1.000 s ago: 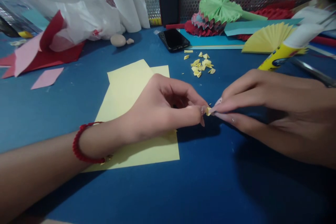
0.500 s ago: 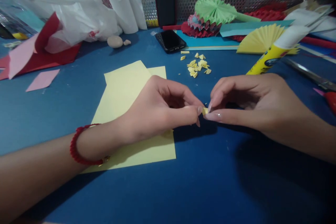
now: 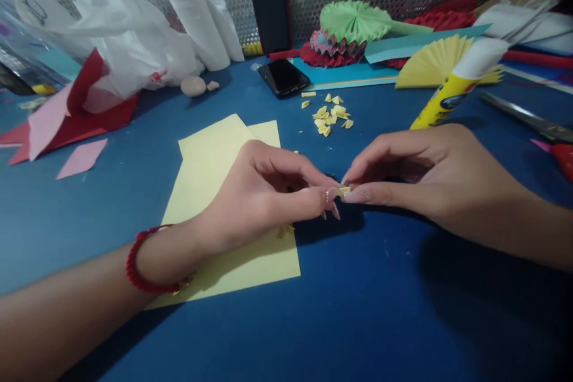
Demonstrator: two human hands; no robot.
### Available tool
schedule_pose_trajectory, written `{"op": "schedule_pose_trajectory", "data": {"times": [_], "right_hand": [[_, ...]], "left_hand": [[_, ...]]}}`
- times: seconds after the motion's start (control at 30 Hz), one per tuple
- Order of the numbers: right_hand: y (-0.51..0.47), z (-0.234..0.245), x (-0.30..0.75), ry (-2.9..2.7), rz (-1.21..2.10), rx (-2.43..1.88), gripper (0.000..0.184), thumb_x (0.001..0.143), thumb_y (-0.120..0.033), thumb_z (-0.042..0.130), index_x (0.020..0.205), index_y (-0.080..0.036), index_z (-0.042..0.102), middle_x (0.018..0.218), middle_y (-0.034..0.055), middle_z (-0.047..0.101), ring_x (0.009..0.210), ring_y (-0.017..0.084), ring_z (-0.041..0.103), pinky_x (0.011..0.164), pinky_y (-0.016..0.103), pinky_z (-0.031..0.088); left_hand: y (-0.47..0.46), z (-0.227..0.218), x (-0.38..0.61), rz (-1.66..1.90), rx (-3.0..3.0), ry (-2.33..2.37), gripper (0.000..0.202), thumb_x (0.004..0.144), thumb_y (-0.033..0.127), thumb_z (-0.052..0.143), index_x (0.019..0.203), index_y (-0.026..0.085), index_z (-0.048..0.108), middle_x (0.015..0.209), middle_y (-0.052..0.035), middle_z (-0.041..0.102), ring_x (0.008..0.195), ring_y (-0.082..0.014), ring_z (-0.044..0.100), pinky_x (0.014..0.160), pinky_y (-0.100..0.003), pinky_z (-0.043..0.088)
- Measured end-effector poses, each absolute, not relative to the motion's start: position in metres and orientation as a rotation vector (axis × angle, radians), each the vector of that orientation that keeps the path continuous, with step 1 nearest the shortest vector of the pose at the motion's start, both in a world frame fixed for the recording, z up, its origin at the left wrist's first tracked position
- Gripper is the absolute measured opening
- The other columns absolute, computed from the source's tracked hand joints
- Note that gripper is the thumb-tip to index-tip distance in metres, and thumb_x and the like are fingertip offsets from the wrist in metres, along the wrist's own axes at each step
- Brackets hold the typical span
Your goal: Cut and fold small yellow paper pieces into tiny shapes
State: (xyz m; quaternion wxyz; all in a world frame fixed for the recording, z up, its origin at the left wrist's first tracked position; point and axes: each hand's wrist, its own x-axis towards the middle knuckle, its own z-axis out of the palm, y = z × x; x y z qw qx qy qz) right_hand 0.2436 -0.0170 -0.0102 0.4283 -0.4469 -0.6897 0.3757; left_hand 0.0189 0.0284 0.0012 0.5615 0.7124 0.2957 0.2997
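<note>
A tiny yellow paper piece [image 3: 344,191] is pinched between the fingertips of both hands, just above the blue table [image 3: 349,304]. My left hand [image 3: 268,191], with a red bracelet on its wrist, reaches in from the left, fingers curled into a pinch. My right hand [image 3: 421,173] comes from the right, thumb and forefinger pressed on the same piece. Under my left hand lie yellow paper sheets [image 3: 215,161]. A small pile of folded yellow paper bits [image 3: 329,116] sits farther back.
A black phone [image 3: 283,76], a yellow glue stick [image 3: 452,89], scissors [image 3: 532,122], yellow, green and red paper fans [image 3: 353,21], red and pink paper [image 3: 67,113], a white plastic bag [image 3: 116,36] and white rolls [image 3: 210,24] crowd the back before a perforated metal wall.
Both hands stayed pinched on the small yellow piece. My right hand's fingers went from stretched to curled. The view shifted slightly, so things sit a bit further left and lower.
</note>
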Motion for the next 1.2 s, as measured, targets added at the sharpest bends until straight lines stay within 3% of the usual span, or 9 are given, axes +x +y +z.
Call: {"op": "schedule_pose_trajectory", "data": {"times": [0.13, 0.3, 0.53, 0.73, 0.9, 1.2], "right_hand": [[-0.024, -0.011, 0.245, -1.862, 0.685, -1.107, 0.011, 0.090, -0.017, 0.080, 0.085, -0.025, 0.085, 0.083, -0.0017, 0.086, 0.073, 0.019, 0.082, 0.062, 0.026, 0.065], [-0.030, -0.016, 0.248, -2.043, 0.298, -0.944, 0.016, 0.095, -0.011, 0.074, 0.090, -0.023, 0.084, 0.086, -0.0014, 0.086, 0.073, 0.016, 0.081, 0.067, 0.026, 0.061], [-0.032, -0.019, 0.248, -2.126, 0.136, -0.897, 0.022, 0.102, -0.015, 0.064, 0.086, -0.022, 0.079, 0.085, 0.0022, 0.084, 0.071, 0.017, 0.077, 0.064, 0.029, 0.054], [-0.032, -0.017, 0.247, -2.044, 0.229, -0.892, 0.015, 0.098, -0.015, 0.071, 0.086, -0.020, 0.076, 0.080, -0.0014, 0.081, 0.066, 0.013, 0.071, 0.063, 0.026, 0.051], [-0.028, -0.014, 0.247, -1.989, 0.453, -0.950, 0.013, 0.102, -0.021, 0.069, 0.091, -0.026, 0.075, 0.080, -0.0055, 0.080, 0.066, 0.014, 0.073, 0.061, 0.027, 0.053], [-0.029, -0.010, 0.246, -2.072, 0.577, -0.844, 0.018, 0.104, -0.027, 0.064, 0.091, -0.022, 0.074, 0.070, -0.0064, 0.072, 0.055, 0.008, 0.060, 0.052, 0.022, 0.041]], "left_hand": [[0.021, 0.000, 0.020, 0.870, 1.893, 0.724, 0.005, 0.080, 0.025, 0.093, 0.080, 0.027, 0.088, 0.074, -0.0040, 0.083, 0.060, -0.0180, 0.074, 0.054, -0.024, 0.058], [0.012, -0.003, 0.021, 1.001, 2.217, 0.620, 0.015, 0.080, 0.011, 0.089, 0.082, 0.026, 0.086, 0.076, -0.0018, 0.084, 0.063, -0.0182, 0.078, 0.058, -0.023, 0.059], [0.011, -0.003, 0.016, 0.946, 2.167, 0.670, 0.023, 0.077, 0.017, 0.096, 0.092, 0.032, 0.086, 0.083, 0.0030, 0.085, 0.068, -0.0160, 0.079, 0.066, -0.023, 0.063], [0.018, 0.001, 0.018, 0.803, 1.832, 0.740, 0.008, 0.083, 0.023, 0.093, 0.080, 0.027, 0.087, 0.080, -0.0009, 0.085, 0.072, -0.0187, 0.081, 0.066, -0.024, 0.067], [0.021, 0.000, 0.020, 0.845, 1.652, 0.748, 0.015, 0.079, 0.026, 0.097, 0.075, 0.023, 0.083, 0.071, -0.0013, 0.082, 0.065, -0.0168, 0.078, 0.064, -0.025, 0.067], [0.017, 0.001, 0.018, 0.857, 1.586, 0.607, 0.018, 0.073, 0.017, 0.100, 0.073, 0.020, 0.082, 0.072, -0.0021, 0.082, 0.064, -0.0146, 0.077, 0.064, -0.021, 0.065]]}}
